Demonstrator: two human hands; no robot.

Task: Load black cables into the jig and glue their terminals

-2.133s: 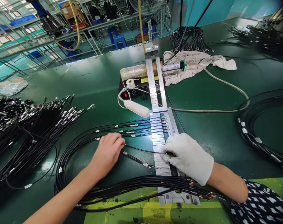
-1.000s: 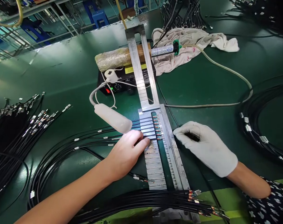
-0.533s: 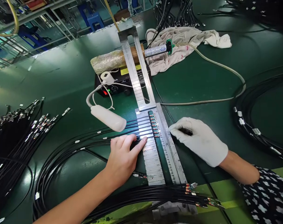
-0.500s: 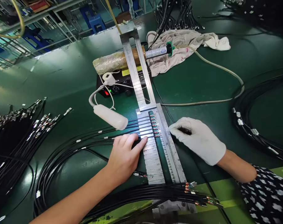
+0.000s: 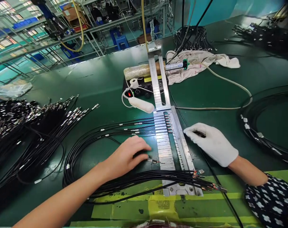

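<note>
My bare left hand [image 5: 131, 153] hovers left of the slotted metal fixture [image 5: 166, 153], thumb and fingers apart, with nothing held. Near its thumb tip lies a loose cable end [image 5: 154, 161] with a small metal connector. In my right hand [image 5: 212, 144], which wears a white glove, thumb and fingertips are pinched together at the fixture's right edge; whatever is between them is hidden. Several black cables [image 5: 134, 129] run side by side into the upper slots, their stripped coloured ends [image 5: 169, 123] in the gap. Across the fixture's lower end lies a bundle of black cables [image 5: 144, 179].
A white cylindrical lamp [image 5: 142, 105] shines beside the fixture's upper part. Behind stand a black control box [image 5: 144, 91], a wrapped syringe tube [image 5: 136, 71] and a crumpled cloth [image 5: 193, 63]. Cable piles lie left [image 5: 51, 133] and coiled cable [image 5: 249, 126] lies right.
My left hand has lifted off the cables in the slots and moved down and left, close to the loose connector end. My right hand stays at the fixture's edge. The view has tilted up.
</note>
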